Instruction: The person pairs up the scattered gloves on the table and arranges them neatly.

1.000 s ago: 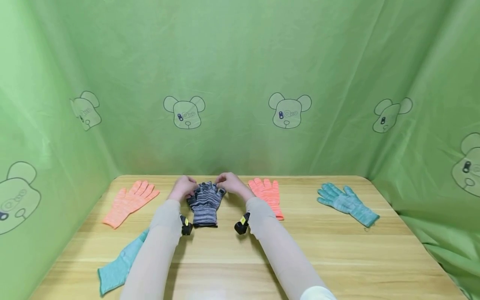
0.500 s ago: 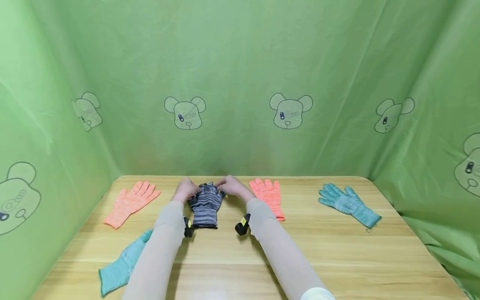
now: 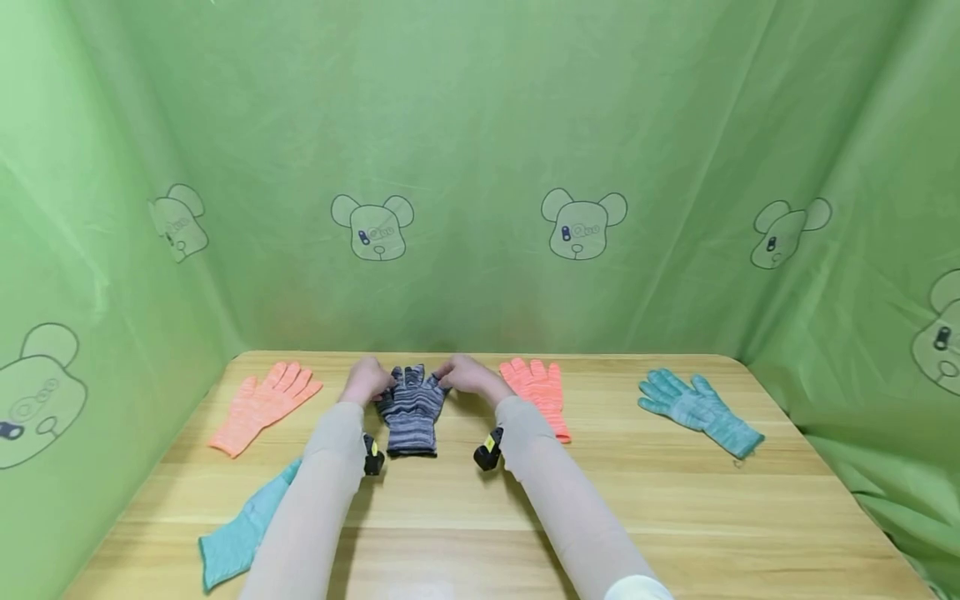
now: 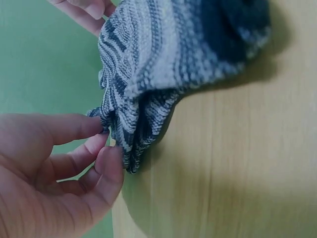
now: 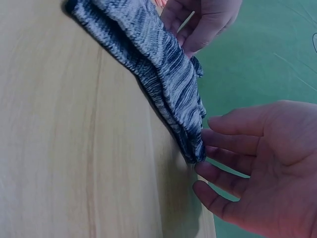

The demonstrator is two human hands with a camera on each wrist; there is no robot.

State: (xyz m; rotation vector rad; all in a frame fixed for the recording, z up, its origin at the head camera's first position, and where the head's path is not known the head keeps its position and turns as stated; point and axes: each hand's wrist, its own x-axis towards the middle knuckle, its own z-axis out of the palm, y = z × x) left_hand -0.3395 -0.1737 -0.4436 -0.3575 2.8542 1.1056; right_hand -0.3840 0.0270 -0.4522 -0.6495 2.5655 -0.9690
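Observation:
A grey-and-black striped knit glove lies on the table, cuff toward me and fingers pointing away. My left hand is at its left side; in the left wrist view, thumb and fingertips pinch the glove's edge. On the other side, my right hand reaches the glove's right finger. In the right wrist view, the fingers are loosely extended, their tips against the glove's end. The far parts of the glove are partly hidden by both hands in the head view.
An orange glove lies at the far left, another orange glove beyond my right wrist. One teal glove is partly under my left forearm; a second teal glove lies right. Green curtains surround the wooden table.
My right hand has shifted slightly right along the glove's fingers. The left hand dipped inward, then back left. The glove's fingers look more spread than before.

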